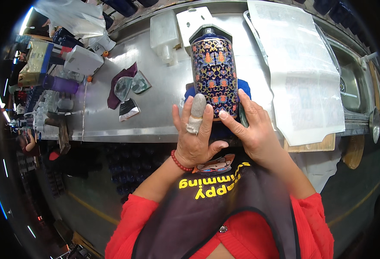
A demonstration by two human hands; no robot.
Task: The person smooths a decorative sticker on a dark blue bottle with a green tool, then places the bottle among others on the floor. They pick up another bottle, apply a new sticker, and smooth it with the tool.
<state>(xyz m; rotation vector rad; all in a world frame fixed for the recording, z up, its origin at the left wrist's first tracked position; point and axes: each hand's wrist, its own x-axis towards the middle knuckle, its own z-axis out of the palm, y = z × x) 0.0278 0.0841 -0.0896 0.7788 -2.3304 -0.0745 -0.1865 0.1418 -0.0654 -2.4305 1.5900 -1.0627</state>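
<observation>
A dark blue bottle [216, 71] with a dense floral pattern in gold, orange and red lies before me, its neck pointing away. Blue cloth [244, 87] shows from under its near part. My left hand [193, 134] is at the bottle's near left end, fingers stretched and apart; one finger wears a grey fingertip cover [198, 105] with a whitish wrap below it. On the near right end, my right hand [254, 127] touches the bottle with its thumb tip, and its extended fingers lie along the side. Neither hand is closed round the bottle.
White sheets [302, 77] cover a board at right, beside a sink [354, 93]. On the metal table's left lie a maroon cloth [116, 93] and dark scraps [129, 108]. A clear plastic container [164, 32] stands at the back. Boxes and a purple bottle [62, 84] crowd the far left.
</observation>
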